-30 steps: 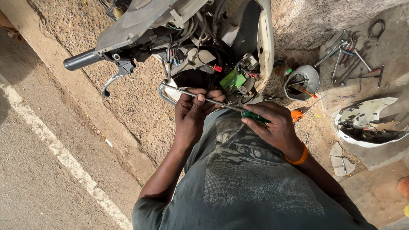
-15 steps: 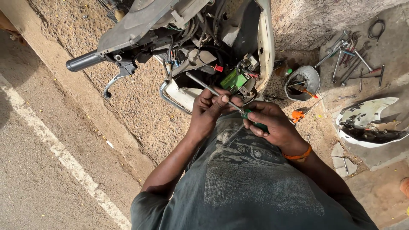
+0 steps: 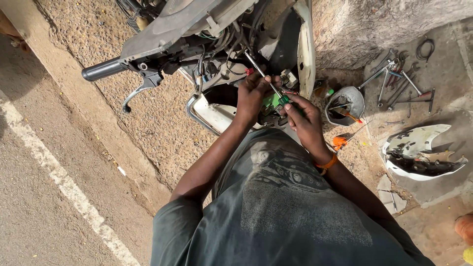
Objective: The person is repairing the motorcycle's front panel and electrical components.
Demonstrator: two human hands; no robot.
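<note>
While the person is bending over the scooter (image 3: pixel 207 29), the right hand (image 3: pixel 303 118) is closing its fingers around the green handle of a screwdriver (image 3: pixel 268 83), just below the open front of the scooter. The left hand (image 3: pixel 251 93) is pinching the metal shaft, so both hands are gripping the same tool. Its tip is pointing up into the wires (image 3: pixel 217 64) inside the scooter. Right of the scooter, a small cover (image 3: pixel 345 101), a white panel (image 3: pixel 419 150) and some wrenches (image 3: pixel 399 83) are lying on the ground.
</note>
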